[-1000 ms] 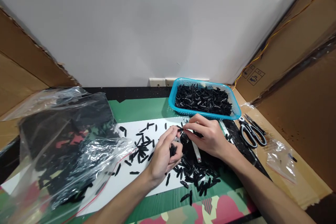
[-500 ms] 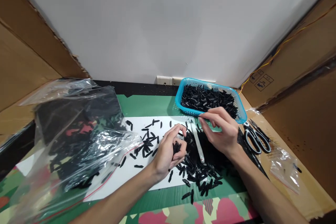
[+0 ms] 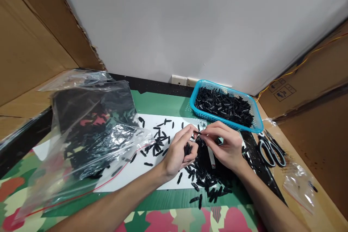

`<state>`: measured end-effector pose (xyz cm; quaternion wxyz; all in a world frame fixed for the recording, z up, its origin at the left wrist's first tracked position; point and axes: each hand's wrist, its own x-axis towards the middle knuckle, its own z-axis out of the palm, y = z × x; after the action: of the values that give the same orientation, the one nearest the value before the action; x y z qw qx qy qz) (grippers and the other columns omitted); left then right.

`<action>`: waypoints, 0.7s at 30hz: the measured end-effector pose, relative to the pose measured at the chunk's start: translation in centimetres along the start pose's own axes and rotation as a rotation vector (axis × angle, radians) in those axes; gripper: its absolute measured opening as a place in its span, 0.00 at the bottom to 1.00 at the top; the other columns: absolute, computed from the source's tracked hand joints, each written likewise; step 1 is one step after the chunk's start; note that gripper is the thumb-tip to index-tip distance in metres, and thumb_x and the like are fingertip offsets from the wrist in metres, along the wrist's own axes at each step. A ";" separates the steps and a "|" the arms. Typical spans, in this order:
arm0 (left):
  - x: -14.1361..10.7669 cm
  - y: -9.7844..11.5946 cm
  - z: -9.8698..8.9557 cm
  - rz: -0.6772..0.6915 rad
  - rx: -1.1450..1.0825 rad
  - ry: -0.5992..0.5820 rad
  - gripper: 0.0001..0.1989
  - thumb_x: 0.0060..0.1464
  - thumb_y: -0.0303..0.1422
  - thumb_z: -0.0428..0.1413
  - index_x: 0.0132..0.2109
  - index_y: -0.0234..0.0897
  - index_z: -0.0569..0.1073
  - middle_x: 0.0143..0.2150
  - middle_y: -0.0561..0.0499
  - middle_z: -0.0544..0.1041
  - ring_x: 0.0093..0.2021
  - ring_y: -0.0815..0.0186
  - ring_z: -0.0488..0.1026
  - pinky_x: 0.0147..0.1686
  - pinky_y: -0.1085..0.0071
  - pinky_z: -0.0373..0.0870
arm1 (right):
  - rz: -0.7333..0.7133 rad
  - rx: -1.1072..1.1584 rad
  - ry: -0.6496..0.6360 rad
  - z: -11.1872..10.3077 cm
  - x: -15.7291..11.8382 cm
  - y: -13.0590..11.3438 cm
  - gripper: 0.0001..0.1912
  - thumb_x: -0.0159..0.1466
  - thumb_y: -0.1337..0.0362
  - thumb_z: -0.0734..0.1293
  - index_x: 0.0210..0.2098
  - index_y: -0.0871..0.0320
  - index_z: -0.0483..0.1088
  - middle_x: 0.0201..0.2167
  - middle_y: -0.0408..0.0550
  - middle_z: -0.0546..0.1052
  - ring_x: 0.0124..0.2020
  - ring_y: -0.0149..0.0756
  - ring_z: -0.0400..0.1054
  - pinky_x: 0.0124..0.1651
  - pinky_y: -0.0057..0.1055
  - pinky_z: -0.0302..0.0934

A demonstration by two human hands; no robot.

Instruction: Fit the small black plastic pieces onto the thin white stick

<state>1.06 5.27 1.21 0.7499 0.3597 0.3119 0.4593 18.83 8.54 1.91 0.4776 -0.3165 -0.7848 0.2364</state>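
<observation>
My left hand (image 3: 179, 152) is curled around several small black pieces, and its thumb and index finger touch one end of a single black piece (image 3: 197, 132). The thumb and fingertips of my right hand (image 3: 224, 143) pinch the other end of that piece. Below and between the hands lies a pile of black pieces (image 3: 206, 177), with a pale flat strip (image 3: 211, 157) partly hidden by my right hand. More black pieces are scattered over a white sheet (image 3: 168, 185) to the left.
A blue basket (image 3: 193, 98) full of black pieces stands behind my right hand. A large clear bag (image 3: 92, 134) with black pieces lies left. Scissors (image 3: 272, 151) and a small clear bag (image 3: 299, 188) are at the right, beside cardboard walls.
My right hand has moved left and down to my left hand and now pinches a black piece there. The view has shifted, so the surroundings appear further right.
</observation>
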 end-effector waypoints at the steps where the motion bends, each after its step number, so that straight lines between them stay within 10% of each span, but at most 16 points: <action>1: 0.0 0.0 0.0 0.017 0.001 0.008 0.12 0.71 0.46 0.47 0.44 0.43 0.61 0.14 0.66 0.57 0.11 0.75 0.41 0.11 0.83 0.40 | 0.024 0.019 -0.011 0.3 -0.1 0.1 0.05 0.69 0.69 0.70 0.42 0.54 0.79 0.36 0.48 0.79 0.28 0.32 0.71 0.28 0.31 0.68; 21: 0.1 0.1 0.3 0.086 0.164 0.141 0.13 0.70 0.46 0.48 0.41 0.43 0.60 0.15 0.65 0.59 0.12 0.76 0.46 0.14 0.84 0.45 | 0.045 0.052 0.028 0.9 -0.2 -0.3 0.06 0.69 0.71 0.69 0.42 0.56 0.77 0.36 0.47 0.78 0.26 0.29 0.71 0.27 0.27 0.68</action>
<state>1.31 5.32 1.46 0.6738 0.3995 0.3847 0.4883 18.01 8.09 1.61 0.4911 -0.3248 -0.7642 0.2632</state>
